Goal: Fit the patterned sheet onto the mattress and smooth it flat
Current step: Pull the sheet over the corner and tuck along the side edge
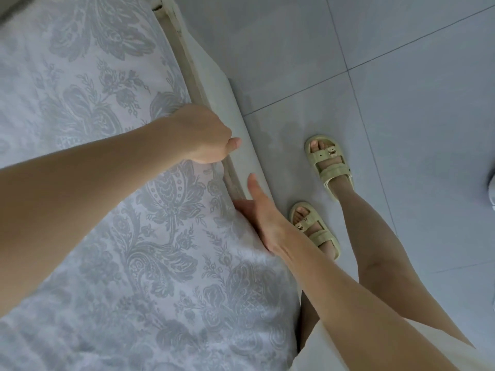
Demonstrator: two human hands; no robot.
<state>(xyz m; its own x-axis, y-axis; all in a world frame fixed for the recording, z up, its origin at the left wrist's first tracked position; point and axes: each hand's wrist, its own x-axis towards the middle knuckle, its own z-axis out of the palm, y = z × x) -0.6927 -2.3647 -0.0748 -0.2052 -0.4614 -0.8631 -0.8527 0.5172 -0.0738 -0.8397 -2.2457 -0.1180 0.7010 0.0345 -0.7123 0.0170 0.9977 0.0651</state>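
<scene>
At the bed's long side: patterned sheet [166,236] covers the mattress top; a bare beige band of mattress [197,87] shows beyond the left hand [203,135]. Left hand curls over the sheet's edge, gripping it. Right hand [263,220] is flat, fingers straight, wedged between mattress side and white frame rail [249,156]. Risk: an uneven pull could skew the print or drag the tucked hem out, and fingers could jam against the hard rail. Cloth: thin, matte, woven floral, softly rippled.
</scene>
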